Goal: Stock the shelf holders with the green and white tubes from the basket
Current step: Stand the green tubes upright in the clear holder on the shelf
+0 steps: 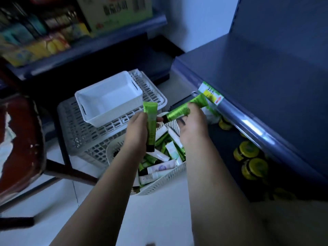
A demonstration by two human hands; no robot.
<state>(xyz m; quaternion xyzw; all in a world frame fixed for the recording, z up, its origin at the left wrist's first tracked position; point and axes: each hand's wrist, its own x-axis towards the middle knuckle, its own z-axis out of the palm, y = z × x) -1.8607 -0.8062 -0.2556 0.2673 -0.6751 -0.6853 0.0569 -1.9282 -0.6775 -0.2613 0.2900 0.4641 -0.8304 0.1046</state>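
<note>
Right hand [192, 128] grips a green tube [177, 114] lying 8-to-2 o'clock, crimp end toward shelf rail [248, 125] at 2 o'clock & nearer it; left hand [137, 130] grips 2nd tube [151, 121] upright, both over basket [165, 181] at 6 o'clock.

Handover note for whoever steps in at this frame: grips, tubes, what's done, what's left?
Left grip holds a green plastic tube upright, black cap down.
Right grip holds a second green tube roughly level, near the white slotted plastic basket, which holds many green and white tubes.
Done: two tubes in hand.
Left: stock both, then the rest of the basket.
</note>
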